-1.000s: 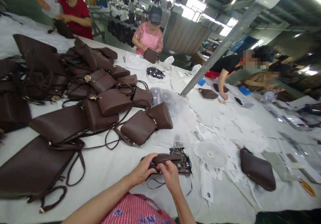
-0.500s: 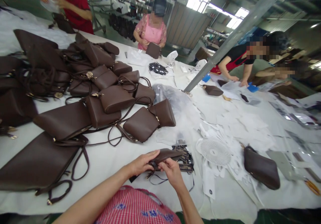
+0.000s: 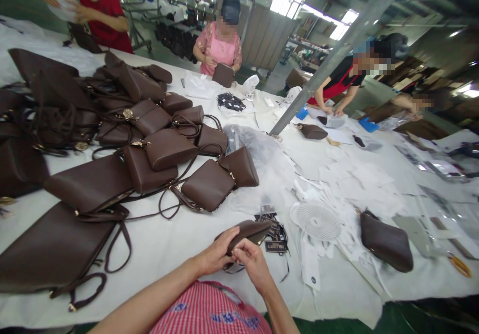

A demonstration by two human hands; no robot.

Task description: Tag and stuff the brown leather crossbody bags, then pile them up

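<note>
A dark brown leather pouch lies tilted under my hands at the front of the table. My left hand is closed over its near left side, thumb and fingers gripping it. Close by, my right hand has its fingertips pinched together at the pouch's near edge, almost touching the left thumb. Whatever those fingertips pinch is too small or hidden to make out. Just right of the pouch is a small pile of black hang tags with gold lettering and black cords.
Brown handbags with straps are heaped at left. To the right are a white fan, another brown pouch and orange-handled scissors. A grey metal post rises from the table. Several co-workers stand across it.
My right fingertips have moved left, closer to my left thumb. A black tag corner under my left hand no longer shows. The whole view has shifted slightly.
</note>
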